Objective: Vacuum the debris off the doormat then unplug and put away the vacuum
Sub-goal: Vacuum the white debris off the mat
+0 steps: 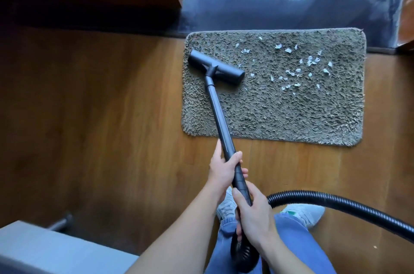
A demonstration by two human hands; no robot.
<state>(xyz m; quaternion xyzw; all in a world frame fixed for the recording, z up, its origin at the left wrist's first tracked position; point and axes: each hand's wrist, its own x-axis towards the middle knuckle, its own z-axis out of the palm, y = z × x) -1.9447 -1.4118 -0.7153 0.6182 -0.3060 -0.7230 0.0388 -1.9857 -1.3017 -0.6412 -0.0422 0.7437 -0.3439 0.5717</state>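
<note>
Shaggy grey-brown pile, one doormat flat on the wooden floor, and one black vacuum head is sitting on the mat's left end, toward its far edge. The head's long axis lies crosswise, slanting from the mat's far-left corner down toward its middle. One dark wand runs back from the head, crossing the mat's near edge and pointing at the person.

Both hands are on that wand, just off the mat's near edge. The left hand is wrapped round it nearer the mat, and the right hand is clamped round it farther back.

White paper scraps dot the mat's middle and right, too many and too small to count. One ribbed black hose curls away right of the hands, and two pale shoes show below.
</note>
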